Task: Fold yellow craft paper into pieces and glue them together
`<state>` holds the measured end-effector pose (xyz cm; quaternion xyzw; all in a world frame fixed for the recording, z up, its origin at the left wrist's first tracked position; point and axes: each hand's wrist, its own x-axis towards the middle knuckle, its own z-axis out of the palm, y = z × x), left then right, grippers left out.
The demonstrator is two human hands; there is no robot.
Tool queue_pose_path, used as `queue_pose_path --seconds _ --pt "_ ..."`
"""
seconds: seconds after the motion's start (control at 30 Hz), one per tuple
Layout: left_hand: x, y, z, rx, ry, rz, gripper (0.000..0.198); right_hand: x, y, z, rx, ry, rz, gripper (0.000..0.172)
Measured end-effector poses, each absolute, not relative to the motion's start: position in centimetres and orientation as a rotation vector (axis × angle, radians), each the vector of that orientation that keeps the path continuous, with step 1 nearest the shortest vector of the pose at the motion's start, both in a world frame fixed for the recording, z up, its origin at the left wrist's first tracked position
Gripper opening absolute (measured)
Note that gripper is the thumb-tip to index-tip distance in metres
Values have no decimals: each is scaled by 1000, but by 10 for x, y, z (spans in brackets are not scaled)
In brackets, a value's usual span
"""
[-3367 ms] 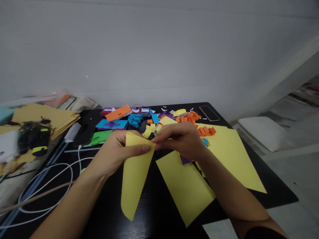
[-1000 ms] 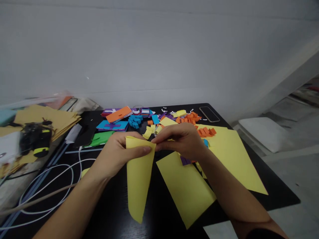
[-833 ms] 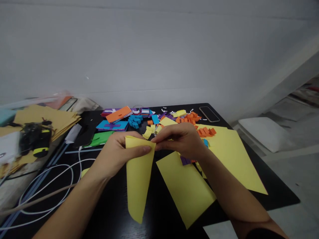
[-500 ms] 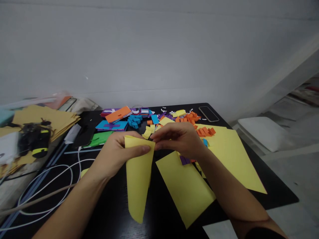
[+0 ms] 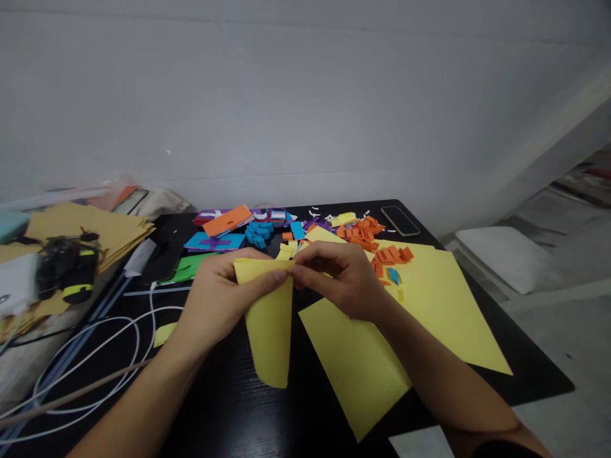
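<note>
A sheet of yellow paper (image 5: 270,337), bent over on itself in a loose curve, hangs above the black table. My left hand (image 5: 222,292) grips its upper part, thumb lying across the near face. At the top right corner, the thumb and forefinger of my right hand (image 5: 346,280) pinch the paper's edge. Under my right forearm lies a flat yellow sheet (image 5: 356,362). Beyond both hands are small folded paper pieces: blue ones (image 5: 258,233), orange ones (image 5: 365,232) and yellow ones (image 5: 285,250).
Larger yellow sheets (image 5: 449,305) cover the table's right side, with a phone (image 5: 400,221) behind them. At the back left are an orange folded paper (image 5: 228,220) and a blue one (image 5: 222,242). White cable (image 5: 138,337) loops at left, near brown envelopes (image 5: 86,222).
My right hand has closed in on the paper's top right corner and now pinches it. The sheet's lower end has swung up and slightly right.
</note>
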<state>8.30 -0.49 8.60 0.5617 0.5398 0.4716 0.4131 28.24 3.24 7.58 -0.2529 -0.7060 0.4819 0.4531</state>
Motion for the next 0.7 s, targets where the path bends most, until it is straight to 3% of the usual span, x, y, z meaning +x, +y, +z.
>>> queue_pose_path --seconds 0.3,0.7 --pt "78 0 81 1263 1270 1410 20 286 40 69 -630 -1631 1196 11" --pt "77 4 81 1358 1528 1558 21 285 42 65 -665 -1597 1118 10"
